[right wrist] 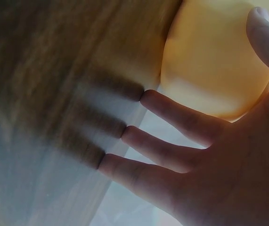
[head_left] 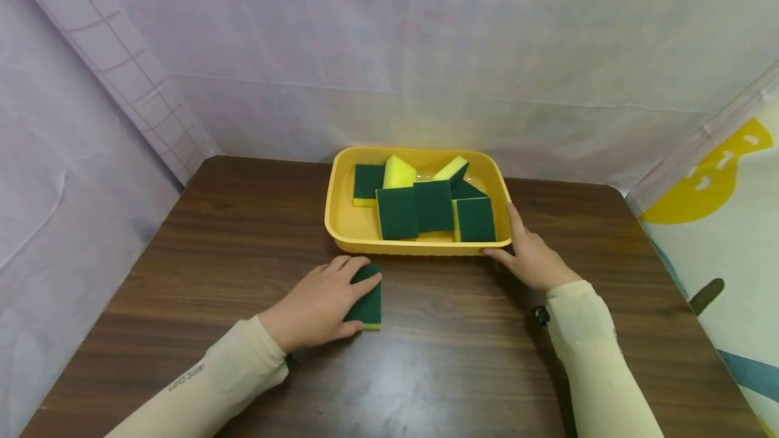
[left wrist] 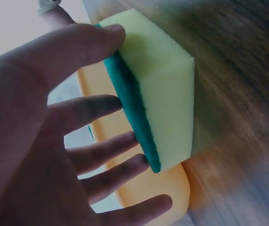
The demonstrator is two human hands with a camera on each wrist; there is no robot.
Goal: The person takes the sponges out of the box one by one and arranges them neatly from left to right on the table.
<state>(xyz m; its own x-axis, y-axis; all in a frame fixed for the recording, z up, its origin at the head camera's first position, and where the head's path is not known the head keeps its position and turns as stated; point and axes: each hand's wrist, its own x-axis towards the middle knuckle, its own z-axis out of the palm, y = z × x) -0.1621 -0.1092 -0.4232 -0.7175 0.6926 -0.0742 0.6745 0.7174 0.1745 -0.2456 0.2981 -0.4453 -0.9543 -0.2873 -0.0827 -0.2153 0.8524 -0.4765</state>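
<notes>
A green-and-yellow sponge (head_left: 372, 303) lies green side up on the table in front of the tray. My left hand (head_left: 319, 306) is spread over it, fingers nearly straight. In the left wrist view, the thumb touches the edge of the sponge (left wrist: 167, 103), and some fingertips meet its green layer. The yellow tray (head_left: 359, 247) holds several more sponges (head_left: 398, 215), heaped toward its middle and right. At the tray's near right corner, my right hand (head_left: 535, 259) touches the outside. Its extended fingertips (right wrist: 148, 96) rest on the table in the right wrist view.
The dark wooden table (head_left: 450, 357) has its back edge against a pale cloth wall (head_left: 426, 53). More cloth hangs at both sides, with a yellow printed figure (head_left: 700, 188) at the right. The tray stands near the back edge.
</notes>
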